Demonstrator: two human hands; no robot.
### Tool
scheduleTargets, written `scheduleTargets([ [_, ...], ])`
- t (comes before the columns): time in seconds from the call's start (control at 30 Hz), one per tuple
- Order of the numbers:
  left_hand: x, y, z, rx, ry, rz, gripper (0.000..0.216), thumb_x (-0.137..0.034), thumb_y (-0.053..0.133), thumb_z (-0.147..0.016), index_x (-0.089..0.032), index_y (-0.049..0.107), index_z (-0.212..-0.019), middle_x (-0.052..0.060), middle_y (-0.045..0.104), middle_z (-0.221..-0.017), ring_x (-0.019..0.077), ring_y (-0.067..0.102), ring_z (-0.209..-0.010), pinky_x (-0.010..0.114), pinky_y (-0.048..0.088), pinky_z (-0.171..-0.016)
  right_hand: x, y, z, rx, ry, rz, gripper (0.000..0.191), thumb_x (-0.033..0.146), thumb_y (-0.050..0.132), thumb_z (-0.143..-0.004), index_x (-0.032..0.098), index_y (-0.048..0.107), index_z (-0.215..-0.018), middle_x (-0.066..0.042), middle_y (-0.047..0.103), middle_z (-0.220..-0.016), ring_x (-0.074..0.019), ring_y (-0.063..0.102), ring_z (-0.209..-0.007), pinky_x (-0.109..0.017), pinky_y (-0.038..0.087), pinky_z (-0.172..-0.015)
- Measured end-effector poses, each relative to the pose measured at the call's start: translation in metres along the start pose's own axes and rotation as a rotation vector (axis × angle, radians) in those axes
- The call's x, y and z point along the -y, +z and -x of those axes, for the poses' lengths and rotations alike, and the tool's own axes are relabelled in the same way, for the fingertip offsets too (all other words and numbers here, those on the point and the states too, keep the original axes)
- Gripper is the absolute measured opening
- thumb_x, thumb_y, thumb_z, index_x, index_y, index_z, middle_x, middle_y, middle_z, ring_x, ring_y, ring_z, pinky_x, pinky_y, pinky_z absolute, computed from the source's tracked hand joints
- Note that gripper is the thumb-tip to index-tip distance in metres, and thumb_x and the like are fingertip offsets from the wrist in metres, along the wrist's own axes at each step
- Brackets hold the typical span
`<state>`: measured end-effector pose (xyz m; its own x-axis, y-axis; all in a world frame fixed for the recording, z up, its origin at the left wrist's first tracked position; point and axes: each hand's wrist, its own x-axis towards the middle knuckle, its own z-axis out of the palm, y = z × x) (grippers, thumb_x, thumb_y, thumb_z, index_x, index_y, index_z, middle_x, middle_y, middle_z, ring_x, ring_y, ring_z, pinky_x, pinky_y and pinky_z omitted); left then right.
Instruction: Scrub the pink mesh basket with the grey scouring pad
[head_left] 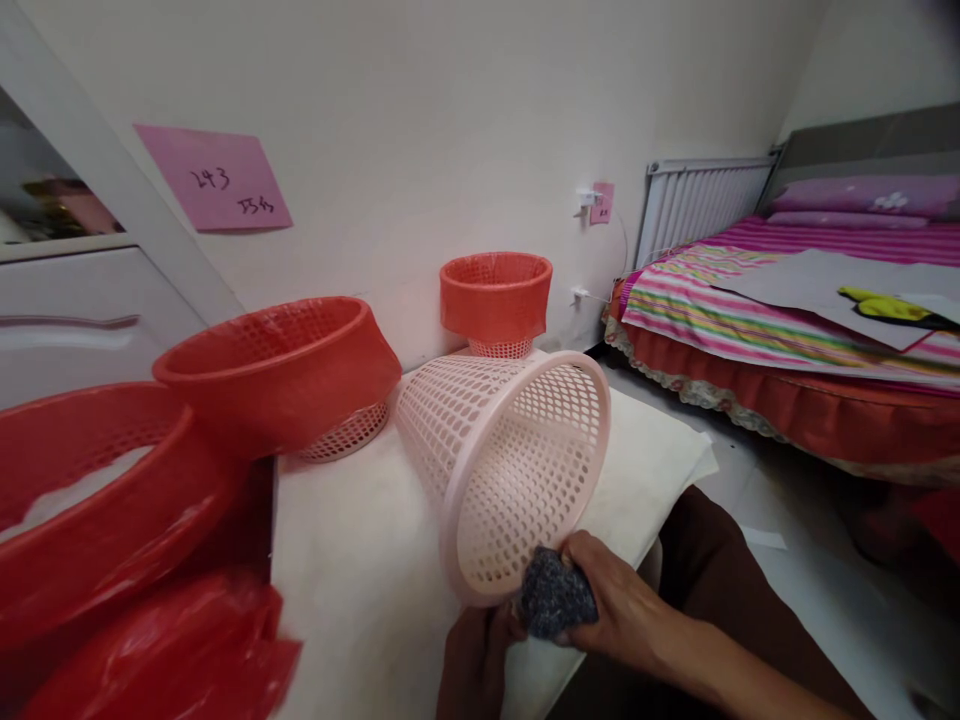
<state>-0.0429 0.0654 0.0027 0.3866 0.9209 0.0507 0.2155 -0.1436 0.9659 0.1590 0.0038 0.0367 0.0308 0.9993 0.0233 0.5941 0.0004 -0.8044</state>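
A pale pink perforated plastic wastebasket (442, 410) lies on its side on the white tabletop, its round mouth tilted toward me. Under the lower part of its rim is my left hand (480, 650), with fingers closed at the edge. My right hand (611, 600) grips a crumpled dark grey cloth (555, 595) against the same rim, just right of my left hand. Parts of the left fingers are hidden by the rim and the cloth.
Red-bag-lined baskets stand at the left (277, 385) and against the wall (495, 300). A larger red-lined bin (112, 560) is at the near left. The white table's right edge (675, 440) borders my leg; a bed (750, 290) stands beyond.
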Motion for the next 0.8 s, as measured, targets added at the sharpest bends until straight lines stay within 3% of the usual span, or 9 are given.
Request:
scheduleTargets([
  [0.1,0.000,0.000,0.000,-0.017,0.001,-0.003,0.031,-0.045,0.054,-0.087,-0.016,0.065,-0.081,0.011,0.073,-0.089,0.0223,0.064,-0.080,0.030,0.045,-0.072,0.003,-0.001,0.000,0.060,0.020,-0.016,0.052,0.024,0.076,-0.062,0.021,0.049,-0.106,-0.004,0.058,-0.104,-0.0234,0.056,-0.096,-0.033,0.043,-0.082],
  [0.2,-0.005,-0.003,0.001,-0.041,0.004,-0.039,0.033,-0.047,0.052,-0.088,-0.017,0.065,-0.084,0.007,0.072,-0.082,0.0214,0.063,-0.077,0.030,0.044,-0.071,0.001,0.000,-0.001,0.054,0.006,-0.074,0.045,0.020,0.071,-0.065,0.023,0.048,-0.103,0.000,0.061,-0.097,-0.0201,0.059,-0.089,-0.030,0.044,-0.078],
  [0.33,-0.016,-0.008,0.004,-0.105,-0.017,-0.083,0.034,-0.049,0.050,-0.088,-0.020,0.060,-0.073,-0.001,0.062,-0.062,0.0169,0.058,-0.062,0.027,0.041,-0.063,-0.014,-0.012,-0.012,-0.154,-0.027,0.065,0.038,0.016,0.062,-0.068,0.022,0.045,-0.102,-0.001,0.058,-0.093,-0.0194,0.058,-0.086,-0.030,0.044,-0.075],
  [0.43,-0.022,-0.009,0.007,-0.168,-0.009,-0.061,0.032,-0.048,0.051,-0.087,-0.021,0.057,-0.071,-0.002,0.060,-0.062,0.0154,0.055,-0.062,0.026,0.039,-0.062,-0.033,-0.037,-0.026,-0.362,-0.055,0.268,0.034,0.018,0.058,-0.073,0.020,0.045,-0.105,-0.005,0.054,-0.098,-0.0230,0.057,-0.090,-0.034,0.044,-0.078],
  [0.57,-0.022,-0.007,0.007,-0.145,-0.014,-0.054,0.033,-0.048,0.052,-0.087,-0.020,0.059,-0.071,-0.002,0.060,-0.062,0.0154,0.055,-0.062,0.026,0.040,-0.062,-0.049,-0.059,-0.037,-0.547,-0.014,0.442,0.029,0.026,0.059,-0.079,0.020,0.046,-0.104,-0.008,0.052,-0.100,-0.0266,0.055,-0.092,-0.038,0.045,-0.077],
  [0.63,-0.016,-0.005,0.006,-0.106,-0.015,-0.055,0.034,-0.048,0.051,-0.088,-0.020,0.060,-0.071,0.000,0.062,-0.064,0.0160,0.057,-0.064,0.027,0.041,-0.064,-0.049,-0.053,-0.037,-0.520,-0.043,0.468,0.032,0.025,0.059,-0.080,0.019,0.046,-0.108,-0.009,0.051,-0.103,-0.0269,0.054,-0.095,-0.039,0.046,-0.079],
  [0.8,0.009,0.001,0.002,0.010,0.038,-0.073,0.035,-0.047,0.050,-0.089,-0.019,0.063,-0.073,0.004,0.067,-0.073,0.0187,0.061,-0.073,0.029,0.044,-0.071,-0.024,-0.014,-0.032,-0.268,-0.068,0.417,0.043,0.020,0.065,-0.075,0.020,0.048,-0.115,-0.009,0.049,-0.107,-0.0265,0.053,-0.098,-0.040,0.047,-0.083],
])
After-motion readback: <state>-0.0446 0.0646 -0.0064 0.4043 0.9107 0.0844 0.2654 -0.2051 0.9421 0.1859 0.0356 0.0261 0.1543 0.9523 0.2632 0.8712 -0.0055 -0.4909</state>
